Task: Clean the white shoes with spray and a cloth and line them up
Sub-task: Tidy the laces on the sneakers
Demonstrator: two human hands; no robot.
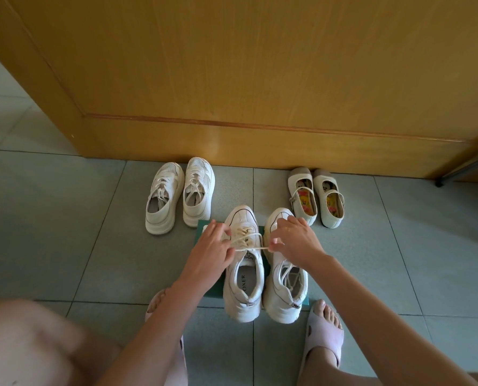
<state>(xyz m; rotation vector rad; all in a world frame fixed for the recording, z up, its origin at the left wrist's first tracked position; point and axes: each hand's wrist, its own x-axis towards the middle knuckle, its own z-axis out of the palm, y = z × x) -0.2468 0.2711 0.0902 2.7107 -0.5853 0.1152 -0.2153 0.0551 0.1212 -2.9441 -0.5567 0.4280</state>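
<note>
Two white lace-up sneakers stand side by side on a green box (pixel 201 228) on the floor in front of me, toes away. On the left sneaker (pixel 243 274) my left hand (pixel 212 246) and my right hand (pixel 293 240) each pinch an end of the cream shoelace (pixel 255 247), which is stretched taut between them above the tongue. My right hand hovers over the right sneaker (pixel 285 285), whose laces lie loose. No spray bottle or cloth is in view.
Another pair of white sneakers (pixel 178 193) stands at the back left by the wooden cabinet (pixel 260 79). A small pair of strap shoes (pixel 315 197) stands at the back right. My feet in pale slippers (pixel 322 335) flank the box on the tiled floor.
</note>
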